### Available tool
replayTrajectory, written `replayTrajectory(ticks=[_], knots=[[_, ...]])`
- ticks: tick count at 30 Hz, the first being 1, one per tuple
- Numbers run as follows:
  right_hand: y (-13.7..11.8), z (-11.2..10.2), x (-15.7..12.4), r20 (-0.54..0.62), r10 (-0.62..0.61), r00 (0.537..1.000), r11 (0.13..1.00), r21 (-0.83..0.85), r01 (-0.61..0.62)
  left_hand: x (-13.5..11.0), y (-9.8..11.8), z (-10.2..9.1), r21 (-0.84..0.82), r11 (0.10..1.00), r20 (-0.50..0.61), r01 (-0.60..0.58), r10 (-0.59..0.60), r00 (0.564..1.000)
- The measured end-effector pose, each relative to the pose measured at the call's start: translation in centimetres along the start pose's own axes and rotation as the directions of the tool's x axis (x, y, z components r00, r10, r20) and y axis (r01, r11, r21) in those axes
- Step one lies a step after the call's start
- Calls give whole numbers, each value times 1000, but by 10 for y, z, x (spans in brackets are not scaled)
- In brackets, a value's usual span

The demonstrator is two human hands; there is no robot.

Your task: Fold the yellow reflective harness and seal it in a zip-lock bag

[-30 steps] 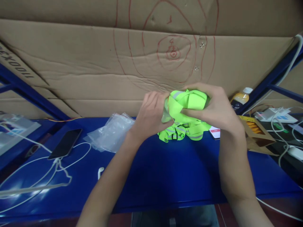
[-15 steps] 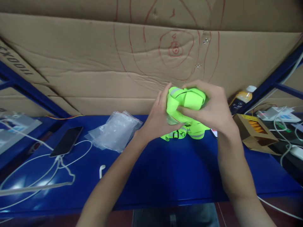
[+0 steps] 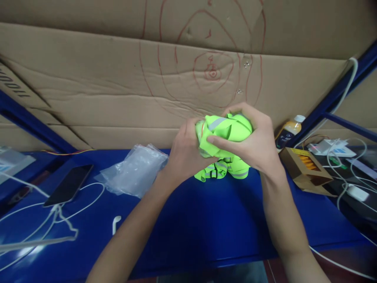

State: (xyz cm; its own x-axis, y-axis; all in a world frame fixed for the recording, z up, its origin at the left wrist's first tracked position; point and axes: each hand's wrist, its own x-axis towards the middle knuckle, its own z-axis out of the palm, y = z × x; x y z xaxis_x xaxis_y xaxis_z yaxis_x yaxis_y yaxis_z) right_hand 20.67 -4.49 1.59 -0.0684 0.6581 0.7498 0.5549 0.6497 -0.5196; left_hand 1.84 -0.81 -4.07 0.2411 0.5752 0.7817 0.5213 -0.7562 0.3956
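Pressing its thumb into the near face, with fingers curled over the far side, the right hand [image 3: 259, 137] holds a lime-green strap bundle [image 3: 231, 129] above the far part of the blue table [image 3: 212, 224], in front of the cardboard wall [image 3: 106, 112]. The left hand [image 3: 185, 149] is closed round the bundle's left end, where clear plastic [image 3: 199, 129] with a thin red line shows (whether its hidden fingers also pinch the strap, I cannot tell). A loose fold could snag on the plastic's edge, I judge, since the bundle looks bulky and unevenly wound; too hard a push might split the film or slide it out of the left hand. Should the right thumb ease off, the layers could spring apart and drop onto the green strap pile [image 3: 216, 171] just below, and the two might tangle. As for looks, the bundle is bright and matt, a thick wad of overlapping bands crossed by a pale grey reflective stripe, its right side partly hidden by the right hand.
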Motion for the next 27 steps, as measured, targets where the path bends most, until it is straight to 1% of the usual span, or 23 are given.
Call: replayTrajectory(ticks=[2,5,7,9,11,14,16,18,20,23,25,27], knots=[[2,-5,1,57,-15,998,1000,9,15,1,3,-5,-29,999,26,-13,14,1000],[8,-14,3,162,-18,987,999,29,13,1,4,-7,-91,996,107,0,9,994],[12,-17,5,233,-13,972,1000,20,8,0,4,-4,-84,996,123,-14,25,992],[14,-17,7,272,-9,962,1000,-4,11,-1,4,3,-44,999,115,-27,32,993],[16,-14,7,270,-21,963,999,-35,32,-2,4,9,-21,1000,122,-12,14,992],[16,-9,6,221,-79,972,995,-38,89,0,2,12,-39,999,126,30,-25,992],[14,-7,6,169,-146,975,987,-47,155,2,0,11,-48,997,76,54,-50,996],[14,-7,6,136,-211,968,972,-79,223,3,-2,9,-59,995,34,86,-84,996],[15,-9,7,154,-239,959,963,-86,254,3,-4,7,-75,989,37,126,-123,992],[20,-13,9,213,-238,948,968,-24,249,2,-3,6,-96,981,89,169,-161,983],[22,-16,10,227,-241,944,969,9,245,2,-2,6,-105,978,113,182,-170,979],[23,-17,11,236,-235,943,970,2,241,3,0,4,-116,976,126,185,-170,977]])
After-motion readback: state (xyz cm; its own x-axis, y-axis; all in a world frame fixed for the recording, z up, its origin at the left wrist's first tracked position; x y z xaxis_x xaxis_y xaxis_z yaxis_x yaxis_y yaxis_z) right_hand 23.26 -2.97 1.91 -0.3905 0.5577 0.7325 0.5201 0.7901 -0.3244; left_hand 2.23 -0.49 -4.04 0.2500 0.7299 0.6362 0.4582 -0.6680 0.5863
